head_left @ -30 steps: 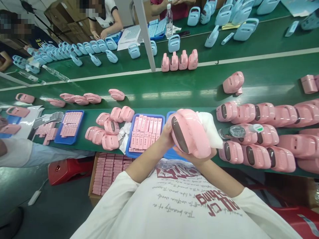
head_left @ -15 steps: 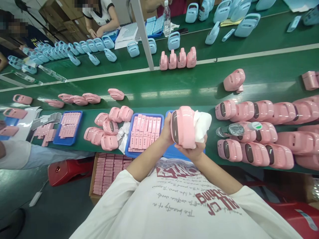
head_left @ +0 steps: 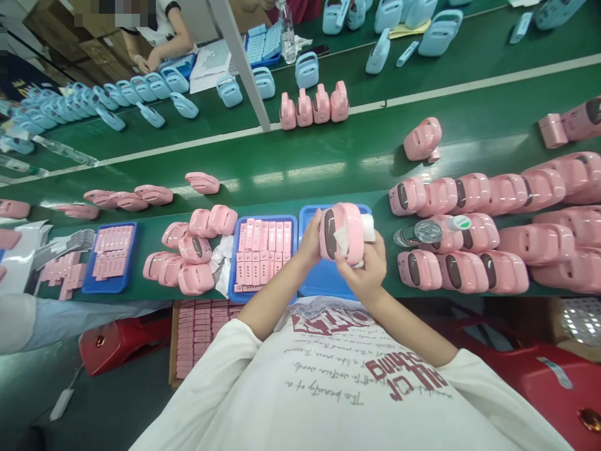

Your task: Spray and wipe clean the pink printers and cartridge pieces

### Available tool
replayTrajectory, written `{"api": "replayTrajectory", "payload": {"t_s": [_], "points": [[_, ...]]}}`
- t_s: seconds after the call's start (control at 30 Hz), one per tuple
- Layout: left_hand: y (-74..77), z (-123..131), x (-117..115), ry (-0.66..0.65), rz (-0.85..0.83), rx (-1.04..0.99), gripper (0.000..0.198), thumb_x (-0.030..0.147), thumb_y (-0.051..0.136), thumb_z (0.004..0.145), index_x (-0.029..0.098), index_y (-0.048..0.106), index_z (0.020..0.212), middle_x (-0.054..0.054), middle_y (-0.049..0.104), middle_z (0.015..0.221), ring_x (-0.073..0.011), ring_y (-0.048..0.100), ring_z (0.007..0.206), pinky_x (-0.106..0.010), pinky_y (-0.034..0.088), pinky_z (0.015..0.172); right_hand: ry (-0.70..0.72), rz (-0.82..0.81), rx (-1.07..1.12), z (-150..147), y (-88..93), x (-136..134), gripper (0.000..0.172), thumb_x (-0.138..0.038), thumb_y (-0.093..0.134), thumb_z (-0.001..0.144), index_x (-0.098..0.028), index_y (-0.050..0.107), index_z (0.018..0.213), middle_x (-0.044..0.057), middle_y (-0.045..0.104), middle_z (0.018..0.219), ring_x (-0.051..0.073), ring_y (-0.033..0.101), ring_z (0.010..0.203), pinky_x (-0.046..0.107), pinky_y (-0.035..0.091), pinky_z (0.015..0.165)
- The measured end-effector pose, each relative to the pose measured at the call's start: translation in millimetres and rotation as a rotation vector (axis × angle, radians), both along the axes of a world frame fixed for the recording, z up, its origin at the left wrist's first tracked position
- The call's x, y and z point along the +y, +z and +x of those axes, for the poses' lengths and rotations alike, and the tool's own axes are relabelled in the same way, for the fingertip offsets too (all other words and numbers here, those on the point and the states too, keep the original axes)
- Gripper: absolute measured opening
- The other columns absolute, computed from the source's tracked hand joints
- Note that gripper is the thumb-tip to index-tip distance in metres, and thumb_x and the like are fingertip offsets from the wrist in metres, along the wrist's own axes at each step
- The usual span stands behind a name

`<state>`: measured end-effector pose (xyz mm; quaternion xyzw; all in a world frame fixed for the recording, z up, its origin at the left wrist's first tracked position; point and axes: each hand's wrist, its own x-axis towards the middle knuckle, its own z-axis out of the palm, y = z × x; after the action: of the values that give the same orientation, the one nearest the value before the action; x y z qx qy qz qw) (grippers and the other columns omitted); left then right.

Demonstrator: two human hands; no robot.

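In front of my chest is a glossy pink plastic housing [head_left: 353, 219] with a dark oval window on its left side and a loop-like handle. My left hand [head_left: 310, 243] grips its left edge. A white cloth [head_left: 367, 227] is bunched in my right hand [head_left: 369, 274] against the housing's right side, and part of it shows through the opening by the dark window. Some of my right fingers are hidden behind the housing. Beneath both hands lies a blue tray [head_left: 323, 283].
Left of my hands, another blue tray [head_left: 295, 228] holds pink strip-shaped parts. More pink housings [head_left: 462, 270] stand in rows to the right, around a plastic bottle [head_left: 422, 232]. On the far bench are blue housings [head_left: 307, 69], and a co-worker's arm [head_left: 181, 34] rests there.
The housing has turned in my hands, so its handle opening now shows. The white cloth has moved from bulging at the right side to partly inside that opening. The whole view has shifted slightly.
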<state>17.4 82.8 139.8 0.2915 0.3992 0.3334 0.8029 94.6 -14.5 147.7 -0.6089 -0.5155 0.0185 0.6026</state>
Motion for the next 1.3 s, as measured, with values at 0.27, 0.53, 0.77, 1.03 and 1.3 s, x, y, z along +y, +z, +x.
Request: {"api": "replayTrajectory", "payload": {"t_s": [0.27, 0.53, 0.77, 1.03, 1.3], "points": [[-82.6, 38, -20, -0.713, 0.321, 0.715, 0.068, 0.059, 0.019, 0.097, 0.013, 0.034, 0.144, -0.018, 0.06, 0.128, -0.0262, 0.064, 0.11, -0.038, 0.051, 0.089, -0.249, -0.201, 0.142, 90, -13.1, 48, 0.025, -0.041, 0.057, 0.079, -0.022, 0.048, 0.065, 0.0, 0.046, 0.074, 0.019, 0.051, 0.078, 0.039, 0.045, 0.079], [-113.6, 63, -56, -0.979, 0.453, 0.981, 0.109, 0.03, 0.081, 0.068, 0.017, 0.015, 0.154, -0.026, 0.045, 0.142, -0.042, 0.053, 0.125, -0.051, 0.04, 0.104, -0.378, -0.456, -0.069, 146, -58.6, 138, 0.038, -0.037, 0.057, 0.078, -0.025, 0.028, 0.057, 0.001, 0.037, 0.072, 0.021, 0.043, 0.081, 0.042, 0.041, 0.083], [-104.9, 40, -6, -0.894, 0.465, 1.013, 0.108, 0.022, 0.076, 0.066, 0.008, 0.012, 0.153, -0.025, 0.051, 0.139, -0.0315, 0.062, 0.116, -0.034, 0.05, 0.094, -0.28, -0.58, -0.203, 149, -106.5, 239, 0.031, -0.036, 0.058, 0.079, -0.024, 0.038, 0.058, 0.005, 0.042, 0.073, 0.024, 0.042, 0.082, 0.044, 0.039, 0.083], [-96.1, 41, 201, -0.463, 0.62, 1.247, 0.081, 0.015, 0.061, 0.08, 0.009, 0.02, 0.149, -0.024, 0.048, 0.14, -0.032, 0.052, 0.127, -0.039, 0.043, 0.102, -0.141, -0.603, -0.326, 136, -154.4, 301, 0.028, -0.044, 0.064, 0.078, -0.02, 0.052, 0.072, 0.007, 0.045, 0.08, 0.025, 0.041, 0.084, 0.042, 0.04, 0.081], [-132.8, 71, 247, -0.451, 0.692, 1.192, 0.054, 0.029, 0.059, 0.089, 0.014, 0.044, 0.139, -0.017, 0.058, 0.125, -0.0266, 0.059, 0.116, -0.034, 0.045, 0.097, 0.086, -0.654, -0.434, 139, -164.0, 276, 0.036, -0.045, 0.075, 0.069, -0.018, 0.052, 0.078, 0.012, 0.047, 0.094, 0.026, 0.041, 0.091, 0.043, 0.041, 0.084]]}}
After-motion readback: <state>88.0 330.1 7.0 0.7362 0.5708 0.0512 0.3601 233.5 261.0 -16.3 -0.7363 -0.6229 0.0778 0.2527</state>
